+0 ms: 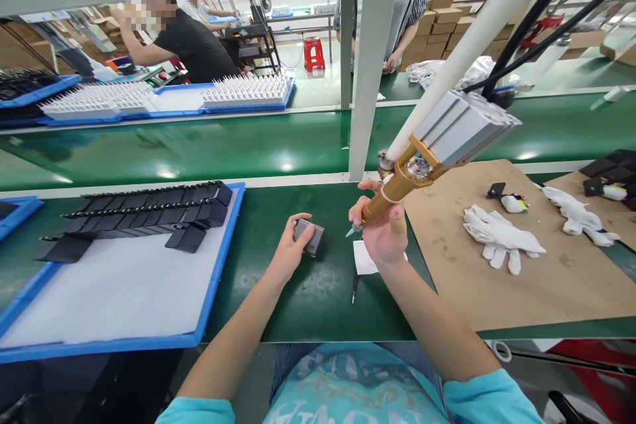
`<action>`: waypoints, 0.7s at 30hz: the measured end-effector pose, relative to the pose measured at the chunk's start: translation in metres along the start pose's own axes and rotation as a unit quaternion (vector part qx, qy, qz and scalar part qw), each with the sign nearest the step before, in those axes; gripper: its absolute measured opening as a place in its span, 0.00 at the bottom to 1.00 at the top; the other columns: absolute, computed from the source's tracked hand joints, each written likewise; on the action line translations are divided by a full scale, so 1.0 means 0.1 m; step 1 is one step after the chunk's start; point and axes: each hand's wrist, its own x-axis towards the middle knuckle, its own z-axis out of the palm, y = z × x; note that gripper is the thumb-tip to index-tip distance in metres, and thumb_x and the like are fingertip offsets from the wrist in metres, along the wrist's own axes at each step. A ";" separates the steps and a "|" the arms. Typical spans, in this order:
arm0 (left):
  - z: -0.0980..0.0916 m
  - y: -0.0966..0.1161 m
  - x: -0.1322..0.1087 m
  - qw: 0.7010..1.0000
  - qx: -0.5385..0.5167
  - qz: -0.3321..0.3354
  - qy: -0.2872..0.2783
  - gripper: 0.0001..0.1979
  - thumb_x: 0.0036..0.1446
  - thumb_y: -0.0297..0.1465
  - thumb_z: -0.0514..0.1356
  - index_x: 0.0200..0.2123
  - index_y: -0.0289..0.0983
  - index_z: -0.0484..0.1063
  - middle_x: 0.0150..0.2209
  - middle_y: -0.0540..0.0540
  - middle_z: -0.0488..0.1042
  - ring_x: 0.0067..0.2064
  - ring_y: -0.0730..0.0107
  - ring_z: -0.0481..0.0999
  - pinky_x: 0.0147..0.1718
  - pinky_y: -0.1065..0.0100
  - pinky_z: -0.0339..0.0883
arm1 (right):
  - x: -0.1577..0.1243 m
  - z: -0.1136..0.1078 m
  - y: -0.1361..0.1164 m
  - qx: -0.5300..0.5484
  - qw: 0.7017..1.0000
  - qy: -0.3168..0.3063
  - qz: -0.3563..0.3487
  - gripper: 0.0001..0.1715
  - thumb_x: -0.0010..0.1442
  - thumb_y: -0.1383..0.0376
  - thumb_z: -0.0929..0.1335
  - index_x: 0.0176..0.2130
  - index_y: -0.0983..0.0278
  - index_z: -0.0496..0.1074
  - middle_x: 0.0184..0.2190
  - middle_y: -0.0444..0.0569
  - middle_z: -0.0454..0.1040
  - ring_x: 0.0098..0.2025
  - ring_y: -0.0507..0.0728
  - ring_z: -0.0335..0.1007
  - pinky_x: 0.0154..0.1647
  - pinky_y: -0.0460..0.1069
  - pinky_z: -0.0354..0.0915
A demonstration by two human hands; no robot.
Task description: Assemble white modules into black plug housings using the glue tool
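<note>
My left hand (291, 245) is closed on a small dark rectangular housing (310, 238), gripping it between thumb and fingers just above the green bench. In my right hand (381, 232) is a brass-coloured dispensing gun (392, 193), tilted, with its pale blue needle tip (350, 232) pointing down and left toward the housing but apart from it. A grey metal block (464, 126) is fixed to the gun's upper end. Beneath my right hand lie a small white sheet (365, 260) and a thin dark tool (354, 288), partly hidden.
On the left, a blue tray (211, 291) bears several black housings (149, 212). To the right, brown cardboard (477, 301) carries white gloves (499, 235) and a small black-and-white part (511, 202). A metal post (366, 79) rises ahead. Other people stand and sit beyond the green conveyor (223, 149).
</note>
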 end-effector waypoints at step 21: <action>-0.11 0.19 -0.14 0.856 -0.481 0.036 -0.186 0.17 0.57 0.43 0.61 0.46 0.41 0.68 0.29 0.49 0.70 0.23 0.73 0.71 0.13 0.77 0.63 | 0.05 -0.06 -0.03 -0.041 0.999 0.022 0.004 0.23 0.54 0.46 0.67 0.46 0.54 0.65 0.43 0.45 0.70 0.22 0.50 0.66 0.26 0.51 0.64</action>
